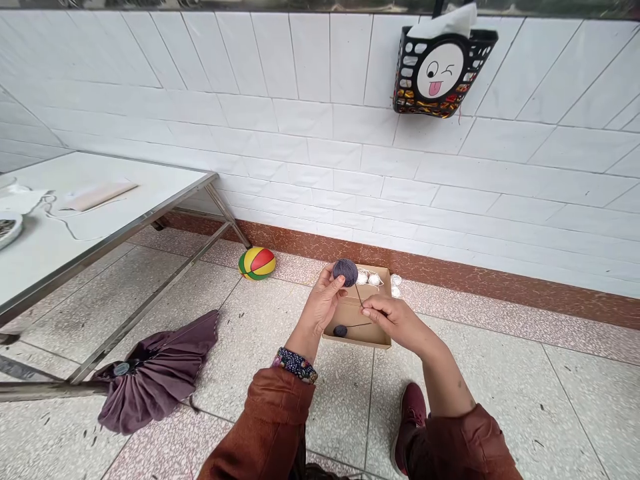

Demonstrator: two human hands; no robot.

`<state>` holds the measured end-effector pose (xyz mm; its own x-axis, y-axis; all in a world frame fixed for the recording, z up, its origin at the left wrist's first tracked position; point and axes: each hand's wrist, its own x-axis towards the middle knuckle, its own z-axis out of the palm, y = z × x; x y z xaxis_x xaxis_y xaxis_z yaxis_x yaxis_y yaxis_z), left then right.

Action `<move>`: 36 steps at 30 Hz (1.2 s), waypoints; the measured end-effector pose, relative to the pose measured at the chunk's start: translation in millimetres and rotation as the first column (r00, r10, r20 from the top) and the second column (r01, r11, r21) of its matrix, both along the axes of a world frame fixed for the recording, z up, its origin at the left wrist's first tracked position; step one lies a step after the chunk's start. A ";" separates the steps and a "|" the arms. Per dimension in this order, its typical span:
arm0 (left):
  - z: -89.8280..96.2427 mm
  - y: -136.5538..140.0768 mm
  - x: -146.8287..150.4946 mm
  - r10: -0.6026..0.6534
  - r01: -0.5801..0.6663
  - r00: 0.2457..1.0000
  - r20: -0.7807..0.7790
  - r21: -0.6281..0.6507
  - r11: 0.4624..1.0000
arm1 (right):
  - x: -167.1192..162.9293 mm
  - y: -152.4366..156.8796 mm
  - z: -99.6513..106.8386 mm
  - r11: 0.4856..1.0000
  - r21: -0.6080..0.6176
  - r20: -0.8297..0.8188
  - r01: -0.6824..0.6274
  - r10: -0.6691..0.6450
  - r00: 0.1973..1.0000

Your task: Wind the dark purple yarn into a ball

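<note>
My left hand [324, 298] holds up a ball of dark grey-purple yarn [345, 272], fingers closed around its lower side. From that ball a strand of yarn [358, 293] runs down to my right hand [393, 320], which pinches it between thumb and forefinger. Below both hands an open cardboard box [367, 341] rests on the floor. Inside its near part lies a smaller dark yarn ball [340, 331], with a strand leading from it toward my right hand. White balls [374, 279] with white string sit in the box's far part.
Beside the box, more white balls [395, 287] lie near the wall. A colourful ball [257, 263] is by the leg of a white table [165, 183] on the left. A folded purple umbrella [165, 380] lies on the floor. A black basket [443, 73] hangs on the tiled wall.
</note>
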<state>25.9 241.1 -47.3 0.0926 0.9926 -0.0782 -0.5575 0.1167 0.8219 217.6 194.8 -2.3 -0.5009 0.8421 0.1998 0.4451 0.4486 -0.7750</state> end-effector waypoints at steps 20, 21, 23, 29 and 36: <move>-0.9 -15.7 30.0 -0.431 0.433 0.901 -0.048 0.164 0.886 | 29.4 30.3 -39.0 0.888 0.054 -0.208 0.456 -0.437 0.875; -1.2 -14.7 29.6 -0.397 0.395 0.918 -0.018 0.152 0.906 | 28.5 30.6 -41.8 0.891 0.047 -0.183 0.452 -0.437 0.881; -1.9 -12.3 28.2 -0.329 0.320 0.942 0.063 0.115 0.940 | 26.2 30.6 -46.1 0.899 0.037 -0.129 0.436 -0.428 0.894; -3.5 -4.4 19.3 -0.148 0.164 0.946 0.289 -0.032 0.986 | 17.6 26.6 -49.6 0.966 0.040 0.023 0.257 -0.258 0.966; -4.3 0.0 15.9 0.016 0.000 0.988 0.152 -0.099 0.995 | -0.2 9.2 -20.5 0.998 0.051 0.032 -0.027 0.025 0.999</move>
<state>41.9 241.1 -51.5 0.1030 0.9815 -0.1615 -0.6765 0.1882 0.7120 217.4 204.0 -22.7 -0.5293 0.8176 0.2266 0.4566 0.4996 -0.7362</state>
